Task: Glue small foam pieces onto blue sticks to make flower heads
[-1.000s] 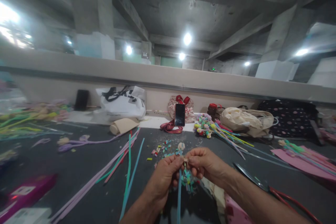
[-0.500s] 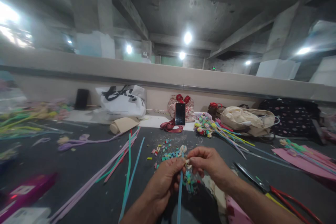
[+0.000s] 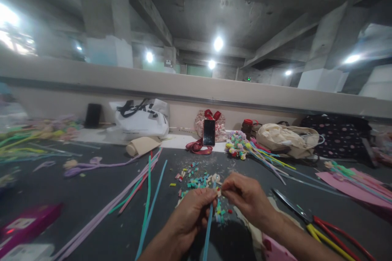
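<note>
Over the dark table, my left hand (image 3: 194, 212) is closed, pinching a blue pipe cleaner (image 3: 208, 230) that hangs down toward me. At its upper end sits a small cream-coloured piece (image 3: 216, 179), above my thumb. Close by on the right, my right hand (image 3: 246, 195) is closed with its fingertips pinched at a small cream and red bit (image 3: 218, 191) beside the stem. Exactly what those fingertips grip is too small to make out. Cut coloured bits (image 3: 196, 182) lie scattered behind and beneath both hands.
Scissors (image 3: 301, 212) with red and yellow handles lie at right, near my forearm. Long lilac pipe cleaners (image 3: 113, 195) stretch across the left. A phone (image 3: 209, 132) stands at the back beside a bunch of pipe-cleaner flowers (image 3: 237, 144). A magenta tool (image 3: 29, 226) lies front left.
My right hand has drawn slightly to the right, away from the left, and its fingers have curled more. The left hand keeps its pinch on the pipe cleaner. The view has shifted a little.
</note>
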{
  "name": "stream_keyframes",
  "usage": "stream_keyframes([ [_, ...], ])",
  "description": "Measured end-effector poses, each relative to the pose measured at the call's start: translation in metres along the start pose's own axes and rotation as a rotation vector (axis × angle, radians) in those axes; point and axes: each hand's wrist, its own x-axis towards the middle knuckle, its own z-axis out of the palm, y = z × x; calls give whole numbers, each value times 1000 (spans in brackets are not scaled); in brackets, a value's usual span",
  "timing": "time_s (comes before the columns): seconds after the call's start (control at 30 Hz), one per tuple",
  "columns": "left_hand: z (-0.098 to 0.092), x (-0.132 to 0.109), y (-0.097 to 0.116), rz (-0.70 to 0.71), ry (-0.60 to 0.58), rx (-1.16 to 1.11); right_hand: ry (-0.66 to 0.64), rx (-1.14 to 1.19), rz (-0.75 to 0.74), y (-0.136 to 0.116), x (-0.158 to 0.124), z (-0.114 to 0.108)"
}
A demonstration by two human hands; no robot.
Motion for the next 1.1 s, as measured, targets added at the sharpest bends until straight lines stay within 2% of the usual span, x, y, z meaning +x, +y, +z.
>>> stream_keyframes([
  [0.13, 2, -1, -2, -18, -24, 38, -74, -55, -23, 0, -6, -10],
  [0.27, 7, -6, -2, 17, 40, 118, -63, -5, 85, 2, -13, -28],
  [0.4, 11, -9, -1, -12, 54, 181, -73, 74, 141, 5, -17, -42],
  [0.57, 9, -7, -5, -12, 62, 270, -140, 42, 89, 3, -17, -42],
  [0.8, 1, 6, -13, 21, -13, 338, -180, 50, 30, -3, -16, -41],
  [1.1, 5, 1, -9, 22, 0, 402, -209, 11, 7, -8, -16, -42],
])
